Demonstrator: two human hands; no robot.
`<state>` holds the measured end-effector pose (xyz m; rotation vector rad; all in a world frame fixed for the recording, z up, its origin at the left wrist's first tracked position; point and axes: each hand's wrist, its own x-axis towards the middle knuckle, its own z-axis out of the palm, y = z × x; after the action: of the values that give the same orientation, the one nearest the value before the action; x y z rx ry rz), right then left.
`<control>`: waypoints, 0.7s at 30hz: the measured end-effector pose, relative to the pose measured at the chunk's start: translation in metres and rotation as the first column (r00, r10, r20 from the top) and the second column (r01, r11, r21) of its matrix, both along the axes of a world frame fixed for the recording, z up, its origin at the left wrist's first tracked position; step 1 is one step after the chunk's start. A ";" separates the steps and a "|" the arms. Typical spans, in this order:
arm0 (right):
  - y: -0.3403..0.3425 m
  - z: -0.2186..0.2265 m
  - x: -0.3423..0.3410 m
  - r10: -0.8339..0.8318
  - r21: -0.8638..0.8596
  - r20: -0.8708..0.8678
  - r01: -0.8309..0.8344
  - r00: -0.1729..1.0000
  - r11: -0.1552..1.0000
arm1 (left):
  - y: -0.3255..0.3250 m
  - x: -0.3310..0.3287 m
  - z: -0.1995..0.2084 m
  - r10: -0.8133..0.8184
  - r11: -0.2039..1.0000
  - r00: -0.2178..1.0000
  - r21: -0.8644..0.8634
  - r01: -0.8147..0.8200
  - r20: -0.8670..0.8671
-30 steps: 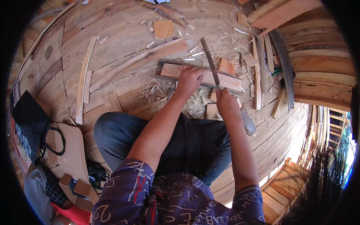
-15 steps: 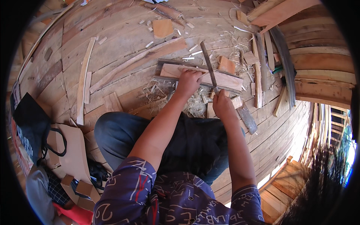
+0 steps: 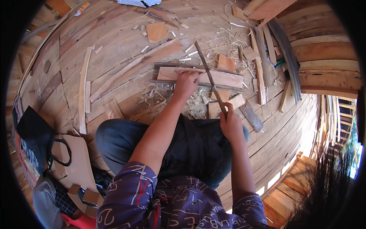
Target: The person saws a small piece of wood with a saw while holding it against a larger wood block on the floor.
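My right hand (image 3: 231, 124) is closed round the handle of a hand saw (image 3: 207, 70). Its long, narrow, toothed blade points up and away to the left, crossing over a pale wooden board (image 3: 227, 78). That board lies on a darker, rough plank (image 3: 160, 65). Resting on the board's left half, my left hand (image 3: 186, 84) has its fingers closed on a thin wooden stick (image 3: 199, 74), whose tip shows beside the saw blade. The rest of the stick is hidden by the hand. An orange-brown wood block (image 3: 225, 62) sits behind the board.
Shavings (image 3: 154, 97) and offcuts litter the plank floor. A long curved slat (image 3: 133, 68) and an upright strip (image 3: 84, 91) lie leftward. Several planks (image 3: 259, 72) are at right. A black bag (image 3: 36, 128) and a cardboard box (image 3: 78, 152) stand left, beside another person's red sleeve (image 3: 82, 222).
My right hand has drawn the saw back toward me and more of its handle now shows. My left hand keeps its place on the board. The whole view has shifted slightly.
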<state>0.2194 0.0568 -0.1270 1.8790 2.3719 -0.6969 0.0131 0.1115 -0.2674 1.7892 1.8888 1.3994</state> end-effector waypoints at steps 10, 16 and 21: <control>0.003 0.007 -0.012 0.068 0.061 0.250 -0.086 0.966 0.994 | 0.000 -0.001 -0.005 -0.011 0.997 0.999 -0.078 0.007 -0.049; 0.010 0.004 -0.007 0.100 0.088 0.273 -0.128 0.957 0.988 | 0.002 -0.001 -0.001 0.010 0.999 1.000 -0.034 -0.011 -0.028; 0.009 0.022 -0.015 0.086 0.140 0.285 -0.130 0.955 0.982 | 0.003 -0.004 0.017 0.036 0.999 0.999 -0.003 -0.036 -0.021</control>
<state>0.2047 0.0655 -0.1047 1.7469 2.3823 -0.2234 0.0092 0.1144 -0.2503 1.7844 1.9421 1.3940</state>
